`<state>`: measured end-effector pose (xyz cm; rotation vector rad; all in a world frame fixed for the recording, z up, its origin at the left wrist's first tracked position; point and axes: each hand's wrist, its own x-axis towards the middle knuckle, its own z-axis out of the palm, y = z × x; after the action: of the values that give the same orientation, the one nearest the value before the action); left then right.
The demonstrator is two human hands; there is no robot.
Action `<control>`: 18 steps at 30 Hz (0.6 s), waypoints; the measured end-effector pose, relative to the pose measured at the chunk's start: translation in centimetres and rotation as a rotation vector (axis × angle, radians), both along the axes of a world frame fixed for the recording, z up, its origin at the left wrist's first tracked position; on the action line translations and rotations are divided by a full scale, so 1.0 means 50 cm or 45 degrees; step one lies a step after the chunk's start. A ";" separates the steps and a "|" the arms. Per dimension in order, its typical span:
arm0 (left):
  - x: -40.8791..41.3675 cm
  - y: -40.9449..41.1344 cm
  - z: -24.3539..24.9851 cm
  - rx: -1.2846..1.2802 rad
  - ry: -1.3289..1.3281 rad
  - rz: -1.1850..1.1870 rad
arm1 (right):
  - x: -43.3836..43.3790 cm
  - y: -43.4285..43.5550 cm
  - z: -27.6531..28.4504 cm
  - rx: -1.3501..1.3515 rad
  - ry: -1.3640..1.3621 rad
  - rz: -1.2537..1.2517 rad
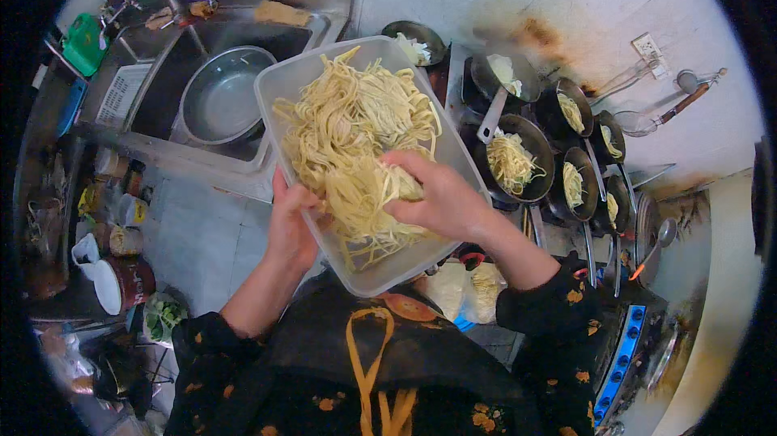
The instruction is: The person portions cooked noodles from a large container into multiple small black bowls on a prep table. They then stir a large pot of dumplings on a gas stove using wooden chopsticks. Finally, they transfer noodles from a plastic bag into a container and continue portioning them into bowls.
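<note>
My left hand [292, 217] grips the near left rim of a translucent plastic container [273, 87], held tilted before my body. Flat yellow noodles [358, 108] fill much of it. My right hand [434, 196] reaches inside, its thumb and fingers closed round a bunch of the noodles. To the right, a frying pan [543, 187] holds a heap of noodles over some pale stuff. Several smaller pans, among them one skillet [586, 211], also hold noodles. Another pan [528, 81] at the back shows only a whitish piece, perhaps cabbage.
A steel sink [164, 105] at the left holds a large metal bowl [227, 96]. Pan handles stick out towards me on the right. A wire strainer [637, 123] hangs on the wall. Jars, a tub [124, 284] and leafy greens [164, 317] stand at the lower left.
</note>
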<state>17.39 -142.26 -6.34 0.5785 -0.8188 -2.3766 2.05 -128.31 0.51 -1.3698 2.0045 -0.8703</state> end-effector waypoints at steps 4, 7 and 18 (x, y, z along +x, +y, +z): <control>0.009 -0.007 0.009 0.024 -0.036 -0.029 | -0.038 -0.008 0.012 0.091 -0.206 0.019; 0.009 -0.020 -0.008 0.028 0.040 -0.067 | -0.051 -0.020 -0.009 0.153 -0.322 0.195; -0.003 -0.017 0.022 -0.002 0.072 -0.109 | -0.018 -0.024 -0.013 0.117 0.758 -0.065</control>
<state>17.24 -143.13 -5.23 0.4819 -0.8358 -2.4577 1.15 -129.49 -0.14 -1.6663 2.4855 -0.4025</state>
